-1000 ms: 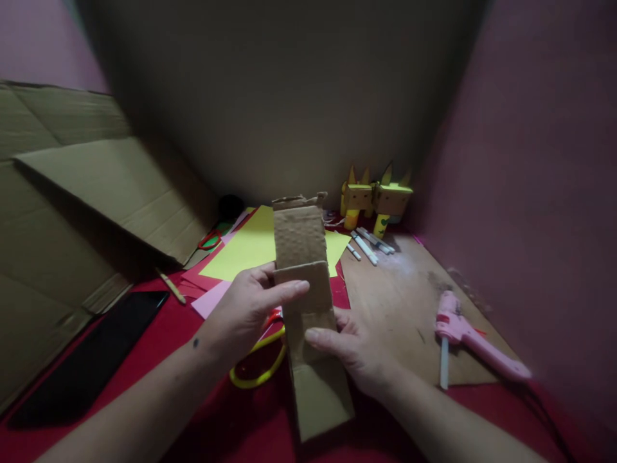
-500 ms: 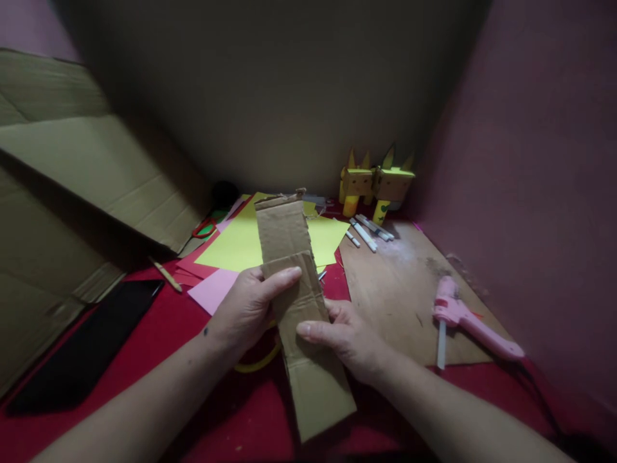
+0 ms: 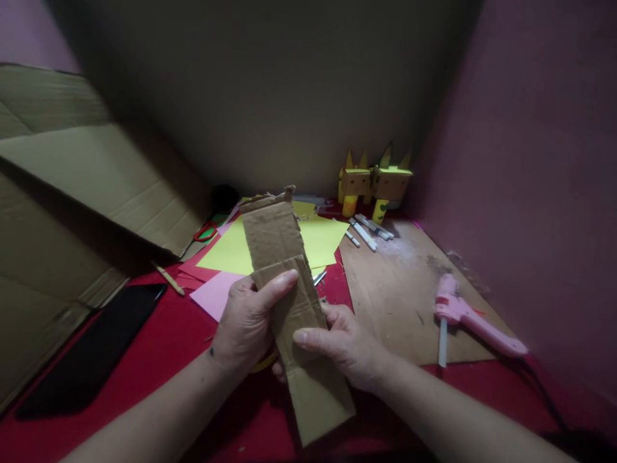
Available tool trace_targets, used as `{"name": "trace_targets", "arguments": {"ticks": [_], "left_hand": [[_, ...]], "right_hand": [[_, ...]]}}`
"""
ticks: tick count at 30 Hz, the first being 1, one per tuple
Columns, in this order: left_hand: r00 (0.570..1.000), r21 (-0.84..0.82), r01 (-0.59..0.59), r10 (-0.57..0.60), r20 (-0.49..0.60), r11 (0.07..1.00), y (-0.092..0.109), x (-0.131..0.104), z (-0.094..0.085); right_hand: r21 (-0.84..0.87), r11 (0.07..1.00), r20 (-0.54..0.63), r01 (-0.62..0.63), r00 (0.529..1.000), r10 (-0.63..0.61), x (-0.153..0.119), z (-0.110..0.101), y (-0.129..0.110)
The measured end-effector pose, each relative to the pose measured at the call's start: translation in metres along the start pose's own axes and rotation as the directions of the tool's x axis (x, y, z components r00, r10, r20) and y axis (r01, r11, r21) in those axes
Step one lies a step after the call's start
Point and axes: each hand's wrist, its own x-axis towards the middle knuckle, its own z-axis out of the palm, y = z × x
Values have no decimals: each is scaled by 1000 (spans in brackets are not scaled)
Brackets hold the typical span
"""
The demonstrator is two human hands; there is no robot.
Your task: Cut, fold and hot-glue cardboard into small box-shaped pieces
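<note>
A long strip of brown cardboard [image 3: 321, 399] is tilted between my two hands, above the red tabletop [image 3: 241, 424]. Its far end is torn and ragged, and a fold or overlapping edge crosses it near the middle. My left hand [image 3: 253, 312] grips the left edge, thumb on top. Lower down, my right hand [image 3: 342, 344] clasps the right edge, also with its thumb on the face. Most fingers are hidden behind the strip. Under it shows part of a yellow ring-shaped handle [image 3: 264, 364], with scissor-like metal blades [image 3: 319, 278] farther up.
Yellow paper [image 3: 226, 247] and pink paper [image 3: 212, 296] lie behind the strip. A pink glue gun [image 3: 450, 302] rests on a board [image 3: 385, 308] at right, near markers [image 3: 364, 235] and two cardboard figures [image 3: 390, 183]. At left are a black phone-like slab [image 3: 96, 354] and large cardboard [image 3: 96, 167].
The strip's torn far end has swung slightly left, and my left hand has shifted a little left and down with it. Both hands keep their hold.
</note>
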Motion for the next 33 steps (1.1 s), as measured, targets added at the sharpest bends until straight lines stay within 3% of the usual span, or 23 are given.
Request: {"name": "trace_targets", "arguments": {"ticks": [7,11,16,19,27,33], "left_hand": [[1000,74,-13,13,-6,997,-1,1,-4],[998,149,62,-60,-20,987,-1,5,-6],[985,-57,170,-168,36,984,-1,13,-2],[977,-91,214,-215,0,973,0,14,2],[974,-83,215,-219,-52,973,-7,21,5],[984,-119,178,-176,23,977,-10,21,2]], "right_hand": [[29,997,-7,-67,998,67,0,1,-3],[99,993,12,-71,997,70,6,1,-5],[210,969,90,-128,990,111,10,1,-5],[235,960,118,-154,985,129,11,1,-7],[282,930,104,-237,971,215,15,0,-12],[239,955,42,-173,985,168,12,4,-9]]}}
